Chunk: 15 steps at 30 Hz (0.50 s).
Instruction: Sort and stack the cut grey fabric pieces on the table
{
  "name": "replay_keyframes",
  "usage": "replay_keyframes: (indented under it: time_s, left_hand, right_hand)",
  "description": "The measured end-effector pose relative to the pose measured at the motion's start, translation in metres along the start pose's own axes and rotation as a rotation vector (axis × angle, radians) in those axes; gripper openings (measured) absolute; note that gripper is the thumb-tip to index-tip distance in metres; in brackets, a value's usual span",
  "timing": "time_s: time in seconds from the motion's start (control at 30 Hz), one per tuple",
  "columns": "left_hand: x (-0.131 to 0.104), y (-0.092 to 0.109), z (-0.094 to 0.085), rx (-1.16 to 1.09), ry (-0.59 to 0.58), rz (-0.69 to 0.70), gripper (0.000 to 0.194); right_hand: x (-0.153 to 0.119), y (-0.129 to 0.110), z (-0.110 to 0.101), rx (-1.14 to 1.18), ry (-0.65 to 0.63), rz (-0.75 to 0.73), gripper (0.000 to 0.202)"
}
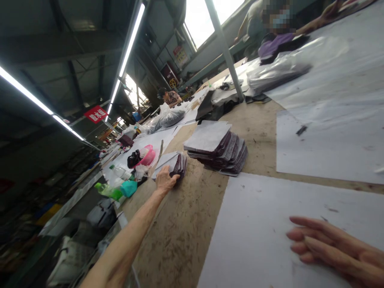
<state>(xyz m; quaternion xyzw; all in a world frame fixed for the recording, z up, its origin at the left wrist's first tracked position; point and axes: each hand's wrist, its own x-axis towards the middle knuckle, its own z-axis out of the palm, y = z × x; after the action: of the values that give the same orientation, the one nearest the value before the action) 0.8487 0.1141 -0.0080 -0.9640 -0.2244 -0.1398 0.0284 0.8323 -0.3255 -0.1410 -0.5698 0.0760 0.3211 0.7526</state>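
Observation:
My left hand (165, 179) reaches far out to a low stack of cut pieces (168, 161), pale grey on top with dark purple edges. Its fingers lie over the near end of the pieces and the thumb presses at their side. Just right of it, apart from the hand, stands a taller stack of similar pieces (210, 136), its layers slightly uneven. Over a large white sheet (255, 224) at the lower right, my right hand (327, 244) holds nothing, with fingers stretched out. Whether it touches the sheet I cannot tell.
The brown worktable (186, 216) carries another white sheet (324, 148), a pink basin (148, 155), plastic bottles (112, 192) and clear plastic bags (279, 74). A metal post (225, 48) rises behind the stacks. A co-worker (255, 24) is across the table; bags (72, 256) lie below its left edge.

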Motion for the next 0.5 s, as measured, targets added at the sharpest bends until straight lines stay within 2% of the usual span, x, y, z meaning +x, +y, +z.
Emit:
replay_keyframes:
  time_s: [0.1, 0.33, 0.5]
  left_hand:
    - [0.003, 0.000, 0.003, 0.048, -0.021, -0.021, 0.043]
    - [0.007, -0.003, 0.004, 0.034, -0.033, -0.060, 0.046]
    - [0.012, -0.010, -0.004, -0.077, -0.070, -0.101, 0.041]
  right_hand:
    - [0.000, 0.003, -0.002, 0.116, -0.085, 0.071, 0.066]
    - [0.002, 0.009, 0.001, 0.134, -0.058, 0.028, 0.061]
    - [0.001, 0.007, 0.002, 0.162, -0.059, 0.041, 0.058]
